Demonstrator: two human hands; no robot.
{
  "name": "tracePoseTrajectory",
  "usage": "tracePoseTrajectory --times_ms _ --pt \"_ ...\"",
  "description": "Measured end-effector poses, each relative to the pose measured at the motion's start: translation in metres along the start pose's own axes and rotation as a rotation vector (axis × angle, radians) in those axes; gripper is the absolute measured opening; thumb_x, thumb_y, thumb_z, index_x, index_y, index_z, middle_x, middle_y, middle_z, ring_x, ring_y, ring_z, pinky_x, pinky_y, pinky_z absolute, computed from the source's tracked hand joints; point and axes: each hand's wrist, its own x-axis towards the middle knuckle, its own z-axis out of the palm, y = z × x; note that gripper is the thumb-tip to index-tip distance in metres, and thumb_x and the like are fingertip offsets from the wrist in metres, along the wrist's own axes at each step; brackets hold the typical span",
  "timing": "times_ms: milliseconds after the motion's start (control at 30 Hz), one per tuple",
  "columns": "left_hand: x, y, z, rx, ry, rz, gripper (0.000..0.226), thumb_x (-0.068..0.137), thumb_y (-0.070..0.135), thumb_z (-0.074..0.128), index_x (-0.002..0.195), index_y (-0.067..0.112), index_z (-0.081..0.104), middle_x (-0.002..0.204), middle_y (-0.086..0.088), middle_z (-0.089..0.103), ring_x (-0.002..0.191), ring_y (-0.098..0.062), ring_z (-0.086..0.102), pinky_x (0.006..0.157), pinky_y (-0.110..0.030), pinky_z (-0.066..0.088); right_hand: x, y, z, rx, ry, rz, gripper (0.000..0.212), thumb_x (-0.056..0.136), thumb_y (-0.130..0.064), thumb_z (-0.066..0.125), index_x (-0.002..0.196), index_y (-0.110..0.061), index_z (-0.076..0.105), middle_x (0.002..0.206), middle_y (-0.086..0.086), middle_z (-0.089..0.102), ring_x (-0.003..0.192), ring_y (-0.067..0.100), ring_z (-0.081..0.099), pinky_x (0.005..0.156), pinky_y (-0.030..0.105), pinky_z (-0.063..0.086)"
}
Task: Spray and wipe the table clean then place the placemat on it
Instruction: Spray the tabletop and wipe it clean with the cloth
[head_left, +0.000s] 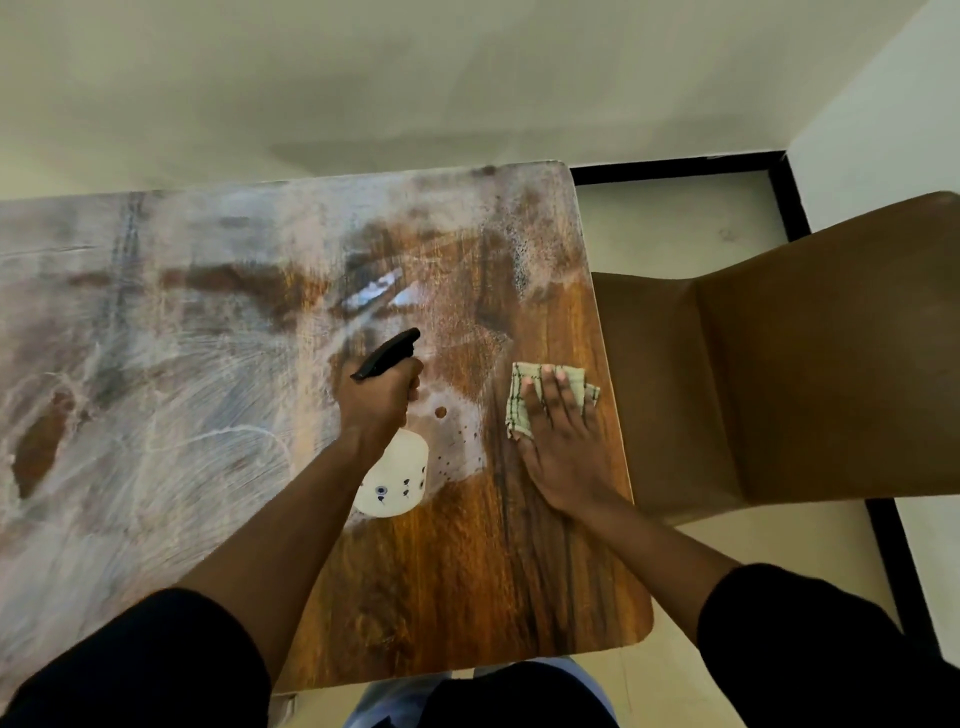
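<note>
The brown wood-grain table (467, 571) stood against a pale wall, its left and far parts filmed with whitish smears. My left hand (382, 397) gripped a white plastic spray bottle with a black trigger head (397, 475) near the table's middle. My right hand (563, 441) pressed flat, fingers straight, on a cream checked cloth (524, 402) near the right edge. Beyond that edge stood a brown chair (810, 374) on pale floor.

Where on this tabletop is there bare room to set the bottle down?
Free: the near right corner of the wooden table, below the white spray bottle and checked cloth; also the streaky left half. Crowded: around both hands.
</note>
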Motion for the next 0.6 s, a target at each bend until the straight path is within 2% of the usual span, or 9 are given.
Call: tracePoseTrajectory --times_ms 167,233,333,367,467,500,600 --pt "0.023 0.020 0.009 -0.030 -0.075 0.031 0.038 0.098 0.004 0.067 0.128 0.027 0.074 0.069 -0.013 0.066 0.043 -0.014 0.048 0.041 -0.026 0.041 0.072 0.024 -0.018 -0.017 0.008 0.142 0.072 0.106 -0.051 0.017 0.164 -0.017 -0.009 0.170 0.012 -0.018 0.156 0.029 -0.021 0.127 0.056 0.000" --pt "0.031 0.022 0.015 -0.010 -0.119 0.025 0.036 0.098 0.004 0.067 0.125 0.026 0.075 0.069 -0.015 0.065 0.042 -0.013 0.049 0.042 -0.027 0.042 0.097 0.031 -0.024 0.000 0.011 0.156 0.072 0.106 -0.051 0.020 0.164 -0.018 -0.009 0.171 0.012 -0.017 0.156 0.029 -0.020 0.127 0.056 -0.002" --pt "0.042 0.024 0.024 0.037 -0.150 -0.003 0.021 0.098 0.005 0.067 0.115 0.010 0.079 0.068 -0.016 0.063 0.043 -0.012 0.049 0.048 -0.031 0.040 0.134 0.038 -0.037 0.015 0.002 0.171 0.073 0.107 -0.051 0.022 0.163 -0.020 -0.012 0.169 0.011 -0.021 0.156 0.028 -0.022 0.127 0.055 -0.003" --pt "0.045 0.025 0.025 0.025 -0.157 -0.005 0.022 0.098 0.006 0.067 0.115 0.012 0.080 0.070 -0.016 0.063 0.043 -0.013 0.049 0.048 -0.032 0.040 0.145 0.040 -0.041 0.017 0.004 0.176 0.073 0.107 -0.051 0.023 0.163 -0.020 -0.012 0.169 0.011 -0.020 0.156 0.029 -0.021 0.126 0.056 -0.003" --pt "0.053 0.028 0.025 -0.039 -0.174 -0.010 0.037 0.098 0.006 0.067 0.110 0.039 0.077 0.075 -0.019 0.067 0.044 -0.019 0.045 0.042 -0.028 0.040 0.183 0.045 -0.051 0.025 0.014 0.188 0.075 0.107 -0.052 0.025 0.164 -0.020 -0.012 0.170 0.013 -0.017 0.157 0.031 -0.018 0.126 0.055 -0.005" --pt "0.055 0.028 0.024 -0.048 -0.164 -0.013 0.037 0.097 0.006 0.067 0.112 0.038 0.077 0.076 -0.019 0.069 0.044 -0.020 0.043 0.041 -0.027 0.040 0.196 0.047 -0.055 0.031 0.013 0.192 0.075 0.107 -0.052 0.025 0.163 -0.021 -0.013 0.170 0.012 -0.017 0.157 0.031 -0.018 0.126 0.055 -0.007" --pt "0.062 0.028 0.020 -0.021 -0.119 -0.044 0.031 0.097 0.009 0.069 0.127 0.005 0.075 0.079 -0.015 0.073 0.044 -0.019 0.042 0.041 -0.025 0.039 0.236 0.053 -0.068 0.033 -0.005 0.196 0.073 0.107 -0.052 0.024 0.163 -0.023 -0.013 0.170 0.011 -0.017 0.157 0.030 -0.019 0.125 0.054 -0.010"
